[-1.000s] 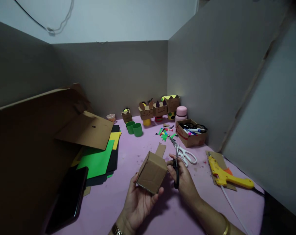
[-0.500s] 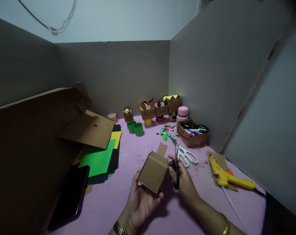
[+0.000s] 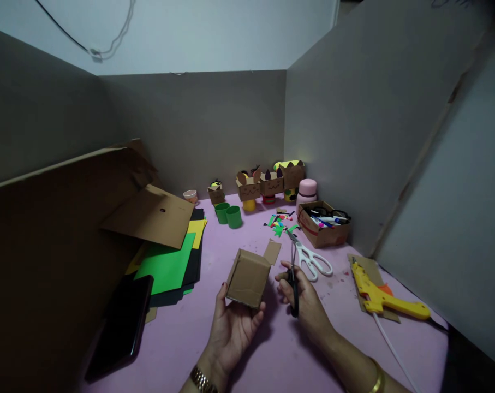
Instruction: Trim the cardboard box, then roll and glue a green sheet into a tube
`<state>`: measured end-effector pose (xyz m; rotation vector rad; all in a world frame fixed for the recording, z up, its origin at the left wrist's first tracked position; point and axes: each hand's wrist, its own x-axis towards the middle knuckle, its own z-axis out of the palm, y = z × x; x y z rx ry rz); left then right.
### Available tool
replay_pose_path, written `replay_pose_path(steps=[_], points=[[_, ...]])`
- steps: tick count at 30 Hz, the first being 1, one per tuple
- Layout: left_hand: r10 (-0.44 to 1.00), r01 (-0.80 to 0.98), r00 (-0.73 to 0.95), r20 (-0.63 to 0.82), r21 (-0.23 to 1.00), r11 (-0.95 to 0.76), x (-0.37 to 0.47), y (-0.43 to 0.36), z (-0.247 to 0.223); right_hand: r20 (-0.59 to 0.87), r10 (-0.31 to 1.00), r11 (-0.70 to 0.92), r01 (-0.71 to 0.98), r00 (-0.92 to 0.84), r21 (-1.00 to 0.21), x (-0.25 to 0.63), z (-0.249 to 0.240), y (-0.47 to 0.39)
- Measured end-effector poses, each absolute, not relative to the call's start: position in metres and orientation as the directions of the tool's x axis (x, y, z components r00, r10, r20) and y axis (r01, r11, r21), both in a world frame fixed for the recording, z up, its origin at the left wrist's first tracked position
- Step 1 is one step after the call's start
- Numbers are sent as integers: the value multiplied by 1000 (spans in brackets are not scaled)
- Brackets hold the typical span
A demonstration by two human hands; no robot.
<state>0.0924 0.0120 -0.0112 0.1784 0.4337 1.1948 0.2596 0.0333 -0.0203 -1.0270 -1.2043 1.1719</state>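
Note:
A small brown cardboard box (image 3: 248, 278) rests tilted in my left hand (image 3: 233, 330), its thumb on the left side and fingers beneath and along the right. Black-handled scissors (image 3: 294, 292) are held in my right hand (image 3: 306, 305), blades pointing up and away. A small gap separates that hand from the box. Just behind the box lies a loose cardboard strip (image 3: 272, 252). White-handled scissors (image 3: 311, 259) lie on the pink table (image 3: 214, 256) beyond my right hand.
A yellow glue gun (image 3: 388, 297) sits on cardboard at right. An open box of pens (image 3: 323, 232), paper scraps (image 3: 279, 224), green cups (image 3: 233, 217) and cardboard-headed figures (image 3: 248, 189) stand farther back. At left are coloured sheets (image 3: 167, 267), a dark phone (image 3: 120, 327) and large cardboard (image 3: 59, 245).
My left hand has moved the box slightly left, away from my right hand. The right fingers, previously at the box's edge, are now apart from it, still holding the scissors.

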Motion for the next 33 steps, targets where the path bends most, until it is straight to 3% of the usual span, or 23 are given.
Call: replay_pose_path(steps=[4, 19, 33], points=[[916, -865, 300, -268, 329, 379, 90, 14, -10, 137, 990, 134, -114, -23, -984, 258, -23, 34], [926, -868, 334, -178, 325, 375, 79, 14, -14, 145, 986, 135, -109, -85, -985, 255, -25, 36], [910, -841, 326, -257, 362, 403, 82, 10, -14, 107, 979, 98, -59, -174, -993, 255, -29, 34]])
